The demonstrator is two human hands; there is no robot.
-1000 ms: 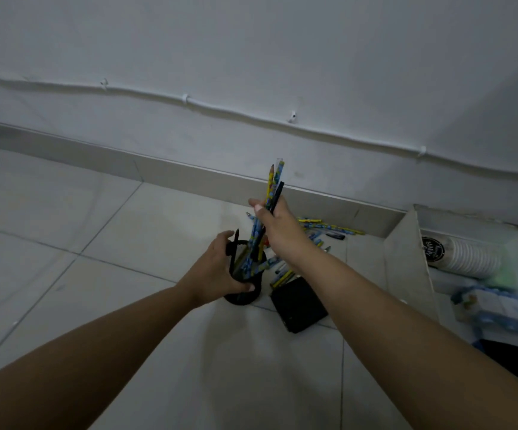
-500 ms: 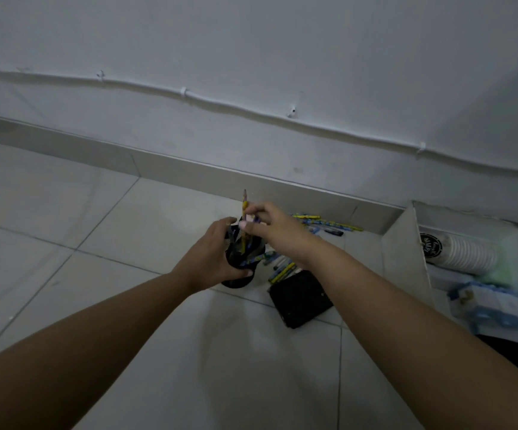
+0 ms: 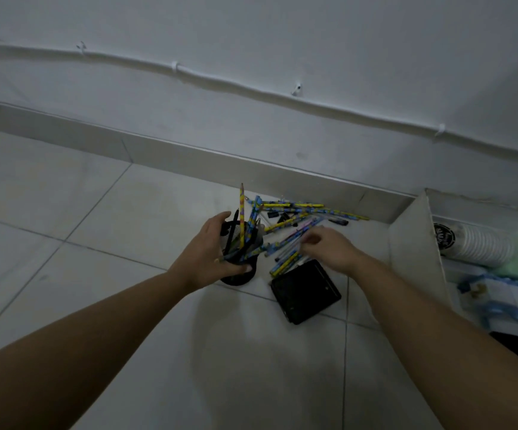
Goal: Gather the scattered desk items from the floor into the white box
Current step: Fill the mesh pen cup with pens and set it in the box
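The scattered pencils (image 3: 295, 240) are spread on the floor (image 3: 102, 212) near the white box (image 3: 412, 243). They are touched by the right hand (image 3: 329, 249), its blurred fingers bent; a grip cannot be told. The black mesh cup (image 3: 240, 259) is gripped by the left hand (image 3: 211, 252).

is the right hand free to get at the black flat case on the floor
Probably yes. The right hand hovers over the loose pencils, just beyond the black case, and nothing lies on the case. Blur hides whether its fingers already hold pencils.
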